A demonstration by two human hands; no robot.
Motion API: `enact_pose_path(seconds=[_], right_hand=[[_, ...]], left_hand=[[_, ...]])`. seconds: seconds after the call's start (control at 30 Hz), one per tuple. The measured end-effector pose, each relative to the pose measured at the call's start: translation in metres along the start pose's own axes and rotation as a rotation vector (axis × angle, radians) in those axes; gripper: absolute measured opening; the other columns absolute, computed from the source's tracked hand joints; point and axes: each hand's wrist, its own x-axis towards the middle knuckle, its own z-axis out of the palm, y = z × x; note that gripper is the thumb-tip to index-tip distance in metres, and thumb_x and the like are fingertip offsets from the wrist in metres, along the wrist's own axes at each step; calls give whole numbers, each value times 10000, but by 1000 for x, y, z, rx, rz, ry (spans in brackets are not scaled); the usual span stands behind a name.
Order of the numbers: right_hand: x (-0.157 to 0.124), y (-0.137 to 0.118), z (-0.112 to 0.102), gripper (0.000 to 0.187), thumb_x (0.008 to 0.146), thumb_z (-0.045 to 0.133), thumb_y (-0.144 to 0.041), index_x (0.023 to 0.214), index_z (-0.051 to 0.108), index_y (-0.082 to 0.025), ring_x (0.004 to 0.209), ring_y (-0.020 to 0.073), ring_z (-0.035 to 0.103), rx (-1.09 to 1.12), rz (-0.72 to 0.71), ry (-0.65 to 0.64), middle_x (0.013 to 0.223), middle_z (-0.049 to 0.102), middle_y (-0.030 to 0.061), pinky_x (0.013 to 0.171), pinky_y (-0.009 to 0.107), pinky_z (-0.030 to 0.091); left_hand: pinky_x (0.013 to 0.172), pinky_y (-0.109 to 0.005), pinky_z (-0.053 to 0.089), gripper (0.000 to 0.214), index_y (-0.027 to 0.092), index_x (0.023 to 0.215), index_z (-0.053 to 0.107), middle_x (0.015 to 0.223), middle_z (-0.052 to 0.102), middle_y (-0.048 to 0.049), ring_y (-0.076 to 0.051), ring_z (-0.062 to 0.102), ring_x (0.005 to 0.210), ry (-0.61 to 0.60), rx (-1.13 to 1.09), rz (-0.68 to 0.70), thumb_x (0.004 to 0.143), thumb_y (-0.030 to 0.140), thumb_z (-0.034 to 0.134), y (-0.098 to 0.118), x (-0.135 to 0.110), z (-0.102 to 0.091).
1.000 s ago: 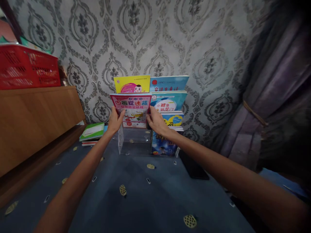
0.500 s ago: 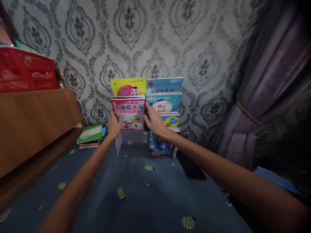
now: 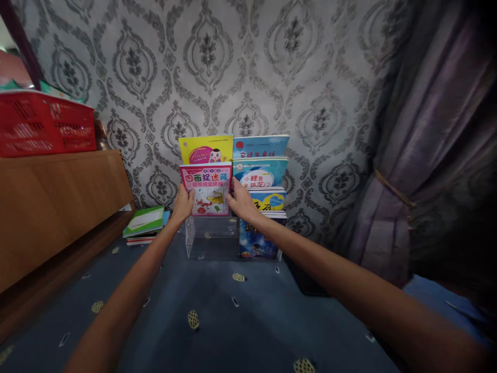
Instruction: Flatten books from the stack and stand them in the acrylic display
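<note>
A pink picture book [image 3: 207, 189] stands upright between my hands, in the left column of a clear tiered book rack [image 3: 213, 238]. My left hand [image 3: 183, 203] grips its left edge, thumb on the cover. At its right edge is my right hand [image 3: 241, 201], closed on it with the thumb in front and the other fingers partly hidden. Behind the pink book rises a yellow book [image 3: 205, 147]. The right column holds a pale blue book [image 3: 262, 146], a teal book [image 3: 266, 170], a yellow-and-blue book [image 3: 272, 201] and a dark blue book [image 3: 258, 241], stepped from back to front.
Left of the rack lies a stack of books with a green one [image 3: 145, 221] on top. A wooden cabinet [image 3: 66, 202] carries a red basket [image 3: 46, 124]. A black flat object [image 3: 306, 282] rests right of the rack, near a tied curtain [image 3: 388, 207]. Patterned wallpaper rises behind.
The view has tilted up a little, so the scene sits lower in the picture. The pink book now hides the book edges seen just above it. Both hands keep their hold.
</note>
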Motion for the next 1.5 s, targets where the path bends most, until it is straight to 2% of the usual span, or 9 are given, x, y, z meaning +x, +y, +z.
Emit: enact_pose_path(seconds=[0.2,0.3,0.5,0.63,0.77,0.97,1.13,1.3,1.5], right_hand=[[10,-8,4,565,838,528,-257,1385,480,-120,1214,328,581,-44,114,-31,1302,629,207,1055,513,460],[16,-14,-3,544,836,542,-264,1357,484,-118,1152,324,601,-130,178,-50,1231,654,191,1025,496,467],[27,-30,-19,388,856,583,-301,1214,546,-156,973,283,649,-230,279,-180,1067,692,127,868,398,514],[29,-33,-22,428,862,593,-297,1265,530,-168,922,267,664,-180,298,-164,1027,700,100,843,384,526],[31,-33,-26,475,862,576,-266,1321,518,-159,953,287,669,-187,259,-98,1046,710,114,870,426,534],[47,-39,-36,408,831,571,-228,1229,583,-140,954,300,670,-184,197,-49,997,728,125,850,425,538],[61,-49,-39,295,805,596,-160,1097,624,-125,804,238,666,-40,304,-82,883,721,98,749,347,531],[61,-57,-38,103,836,571,-53,839,619,-144,511,117,543,297,543,-152,606,624,-2,513,225,439],[42,-53,-29,249,864,592,-15,679,536,-172,419,70,491,374,632,-186,514,575,-36,403,164,364]], left_hand=[[960,-484,507,219,204,1121,468,1103,686,-166,-336,671,1092,-40,16,13,958,343,426,-4,9,-3],[968,-475,507,183,207,1082,467,1063,689,-154,-325,675,1075,-49,3,26,961,339,428,-7,12,-3],[1001,-466,497,166,217,1062,472,1072,690,-143,-313,665,1115,-52,-31,51,968,348,434,-12,13,-5],[999,-484,495,182,214,1062,472,1088,686,-159,-323,669,1107,-56,-45,62,967,362,424,-13,12,-6],[992,-501,497,198,210,1075,475,1111,688,-172,-329,673,1097,-56,-55,69,962,357,407,-13,10,-7],[1000,-465,494,174,218,1059,488,1083,696,-149,-308,668,1104,-46,-63,63,961,340,412,-11,8,-7],[992,-461,491,195,194,1066,499,1105,689,-180,-320,671,1096,-45,-61,51,958,326,404,-8,6,-8],[979,-472,493,197,197,1053,512,1095,695,-173,-328,672,1081,-44,-69,37,958,331,404,-8,7,-9],[970,-473,497,216,222,1032,523,1102,698,-148,-316,666,1079,-22,-100,25,983,384,388,-10,10,-8]])
